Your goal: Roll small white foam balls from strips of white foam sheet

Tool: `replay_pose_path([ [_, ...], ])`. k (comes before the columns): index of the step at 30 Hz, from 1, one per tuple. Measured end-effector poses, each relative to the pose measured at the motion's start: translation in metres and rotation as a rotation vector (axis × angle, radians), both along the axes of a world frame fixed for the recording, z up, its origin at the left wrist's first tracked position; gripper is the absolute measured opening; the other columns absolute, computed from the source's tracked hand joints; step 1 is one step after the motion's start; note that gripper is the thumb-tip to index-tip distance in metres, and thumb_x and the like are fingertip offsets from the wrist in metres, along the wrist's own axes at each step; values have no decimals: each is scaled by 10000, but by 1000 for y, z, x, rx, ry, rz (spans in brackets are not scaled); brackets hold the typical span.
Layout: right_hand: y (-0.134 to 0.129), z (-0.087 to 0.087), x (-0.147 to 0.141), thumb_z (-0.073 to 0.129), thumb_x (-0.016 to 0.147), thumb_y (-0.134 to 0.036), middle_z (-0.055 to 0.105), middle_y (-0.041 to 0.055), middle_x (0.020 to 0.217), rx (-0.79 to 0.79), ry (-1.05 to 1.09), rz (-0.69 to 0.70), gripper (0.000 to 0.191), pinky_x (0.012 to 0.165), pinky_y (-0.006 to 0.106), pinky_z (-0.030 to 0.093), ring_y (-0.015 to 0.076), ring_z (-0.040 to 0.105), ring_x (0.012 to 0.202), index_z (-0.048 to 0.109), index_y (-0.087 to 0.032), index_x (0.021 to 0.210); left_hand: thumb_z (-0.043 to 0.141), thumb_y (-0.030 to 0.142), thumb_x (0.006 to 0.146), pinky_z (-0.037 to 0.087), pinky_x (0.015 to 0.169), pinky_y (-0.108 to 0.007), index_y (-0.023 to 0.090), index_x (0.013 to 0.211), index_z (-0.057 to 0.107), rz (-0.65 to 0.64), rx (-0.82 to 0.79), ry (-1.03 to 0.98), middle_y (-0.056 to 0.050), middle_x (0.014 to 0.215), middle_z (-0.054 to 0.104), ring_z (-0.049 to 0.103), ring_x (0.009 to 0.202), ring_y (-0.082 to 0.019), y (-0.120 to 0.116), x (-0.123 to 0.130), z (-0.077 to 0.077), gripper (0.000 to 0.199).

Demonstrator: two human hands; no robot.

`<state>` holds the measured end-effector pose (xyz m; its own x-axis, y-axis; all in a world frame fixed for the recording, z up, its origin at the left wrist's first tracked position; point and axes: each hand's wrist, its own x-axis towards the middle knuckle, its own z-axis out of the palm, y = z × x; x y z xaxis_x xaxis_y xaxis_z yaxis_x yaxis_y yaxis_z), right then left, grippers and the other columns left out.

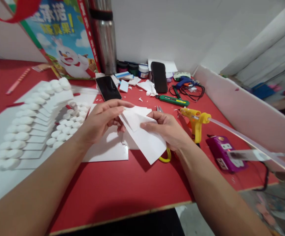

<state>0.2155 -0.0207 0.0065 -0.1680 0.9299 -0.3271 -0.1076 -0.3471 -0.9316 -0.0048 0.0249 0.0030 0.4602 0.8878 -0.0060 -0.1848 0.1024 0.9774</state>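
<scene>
Between my two hands is a folded piece of white paper point(150, 141), held above the red table. My left hand point(105, 116) pinches its upper left corner with closed fingers. At the right edge my right hand point(165, 128) grips the same paper, thumb lying on top. A smaller flap overlaps the larger sheet; whether it is a separate piece I cannot tell. Below sits a white board point(105, 149) with more white sheets partly hidden under my hands. Yellow-handled scissors point(166, 158) lie beneath my right hand, mostly covered.
To the left, white cards tipped with round white pads point(24, 128) stand in a row beside loose white pads point(65, 130). A yellow glue gun point(196, 123), a purple power box point(225, 154), a green cutter point(173, 100) and two phones point(159, 77) surround the work area.
</scene>
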Motion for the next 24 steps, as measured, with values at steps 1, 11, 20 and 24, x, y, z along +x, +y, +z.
replay_pose_path([
  [1,0,0,0,912,667,-338,721,-6,686,7,-27,0,358,452,212,484,127,643,523,650,-180,853,758,298,845,536,498,-225,152,1089,763,-5,4,49,-20,693,706,622,524,-119,0,0,0,285],
  [11,0,2,1,895,697,-319,736,-27,748,42,-83,34,411,504,219,487,127,654,564,690,-221,1040,770,256,868,445,446,-153,150,899,755,-44,66,210,14,489,655,608,416,-92,0,1,-1,111],
  [20,0,2,9,826,717,-190,756,4,846,217,-70,-26,273,567,225,453,115,643,644,818,-204,989,722,109,823,545,534,-212,147,964,823,-67,27,11,-29,601,723,673,514,-128,3,-2,-2,177],
  [24,-2,13,18,863,725,-311,759,30,1021,241,62,194,447,711,249,519,159,690,845,781,-225,1156,681,68,804,511,540,-200,148,804,815,-53,60,-49,-22,610,689,632,516,-101,3,-5,-1,156],
])
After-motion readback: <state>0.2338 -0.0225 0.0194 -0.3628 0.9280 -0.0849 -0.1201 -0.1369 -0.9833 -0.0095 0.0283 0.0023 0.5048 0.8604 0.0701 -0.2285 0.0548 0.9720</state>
